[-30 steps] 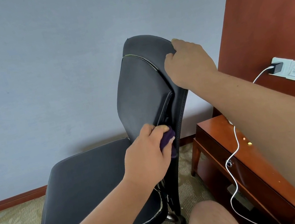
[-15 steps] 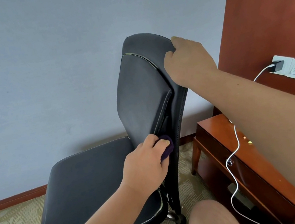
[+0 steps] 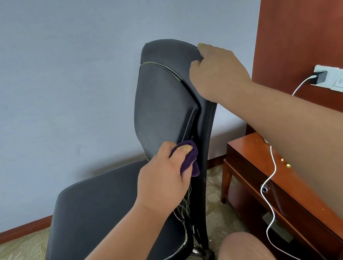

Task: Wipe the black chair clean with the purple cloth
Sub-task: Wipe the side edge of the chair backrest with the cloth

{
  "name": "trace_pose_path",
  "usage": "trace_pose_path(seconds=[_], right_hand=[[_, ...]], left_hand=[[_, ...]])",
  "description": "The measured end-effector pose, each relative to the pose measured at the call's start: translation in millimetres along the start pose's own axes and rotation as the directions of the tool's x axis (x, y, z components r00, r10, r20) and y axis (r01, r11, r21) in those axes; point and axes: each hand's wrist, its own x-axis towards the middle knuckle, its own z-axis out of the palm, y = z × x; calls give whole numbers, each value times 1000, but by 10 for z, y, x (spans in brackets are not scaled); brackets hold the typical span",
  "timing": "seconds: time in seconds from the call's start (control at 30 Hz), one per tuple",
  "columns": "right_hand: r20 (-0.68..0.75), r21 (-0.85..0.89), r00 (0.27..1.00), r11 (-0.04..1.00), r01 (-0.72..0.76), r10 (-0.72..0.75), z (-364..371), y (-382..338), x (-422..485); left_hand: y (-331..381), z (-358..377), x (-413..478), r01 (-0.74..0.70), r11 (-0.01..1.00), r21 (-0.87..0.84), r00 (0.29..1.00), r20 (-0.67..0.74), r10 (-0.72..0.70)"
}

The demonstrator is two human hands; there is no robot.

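The black chair stands side-on against the grey wall, backrest upright, seat stretching toward the lower left. My left hand grips the bunched purple cloth and presses it against the backrest's near edge, just above the seat. Most of the cloth is hidden under my fingers. My right hand grips the top right corner of the backrest, fingers curled over its rim.
A reddish wooden side table stands right of the chair, with a white cable trailing from a charger in the wall socket strip. My bare knee is at the bottom, on patterned carpet. A wooden panel rises at the right.
My left hand with the cloth slid down the backrest edge, then came back up slightly. The right hand has kept its hold on the chair top.
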Motion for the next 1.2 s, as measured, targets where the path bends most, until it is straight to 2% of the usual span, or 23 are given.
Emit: trace_pose_path(seconds=[0.2, 0.43, 0.53, 0.7, 1.07, 1.2], right_hand=[[-10, 14, 1000, 1000, -4, 4, 10, -9, 13], [10, 17, 1000, 1000, -10, 10, -7, -28, -12], [-3, 12, 1000, 1000, -10, 10, -5, -35, -16], [-2, 10, 1000, 1000, -12, 12, -14, -33, -27], [-1, 8, 1000, 1000, -9, 9, -9, -38, -31], [-6, 4, 1000, 1000, -17, 17, -13, -45, -35]], left_hand=[[-114, 38, -264, 35, 998, 51, 998, 57, -38], [23, -134, 81, 57, 995, -81, 992, -106, -66], [55, -183, 248, 33, 994, -102, 990, -134, -47], [-28, -63, 177, 4, 997, -75, 997, -80, -10], [-189, 125, -314, 246, 967, -71, 969, 38, -243], [-127, 6, -136, 259, 962, -91, 966, 37, -256]])
